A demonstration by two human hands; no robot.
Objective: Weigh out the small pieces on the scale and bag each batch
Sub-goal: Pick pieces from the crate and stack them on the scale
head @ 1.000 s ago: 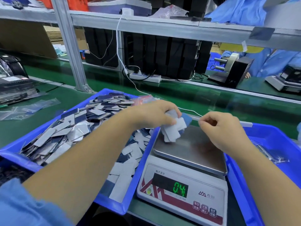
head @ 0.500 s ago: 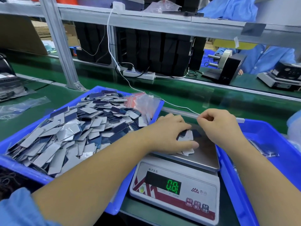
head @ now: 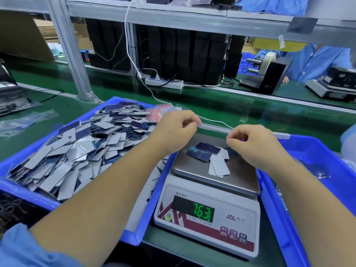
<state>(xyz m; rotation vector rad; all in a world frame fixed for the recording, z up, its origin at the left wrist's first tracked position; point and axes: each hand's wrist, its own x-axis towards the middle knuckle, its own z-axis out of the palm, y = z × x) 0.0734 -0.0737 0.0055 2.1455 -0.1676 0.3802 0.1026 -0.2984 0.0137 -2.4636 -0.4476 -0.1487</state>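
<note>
The fingers point(head: 189, 122) of the left hand point(head: 174, 132) are curled and pinch the left end of a clear zip bag point(head: 213, 128), whose strip-like top edge runs across behind the scale. The fingers point(head: 234, 138) of the right hand point(head: 254, 145) are curled too and pinch the same bag further along that edge; a short end of it sticks out past the hand to the right. Both hands hover above the back of the scale pan point(head: 238, 176) without resting on it.

On the pan lies a small batch of pieces point(head: 209, 154): two dark blue ones on top, pale grey ones spread beneath and in front. The scale point(head: 208, 224) stands on the green table point(head: 231, 110) between two blue bins, and its green display point(head: 203, 211) shows digits that look like 763. The left bin point(head: 133, 236) is heaped with loose grey and blue pieces point(head: 77, 149), with a stack of red-striped bags point(head: 156, 113) at its far corner. The right bin point(head: 316, 147) holds a few filled bags along its far side.
</note>
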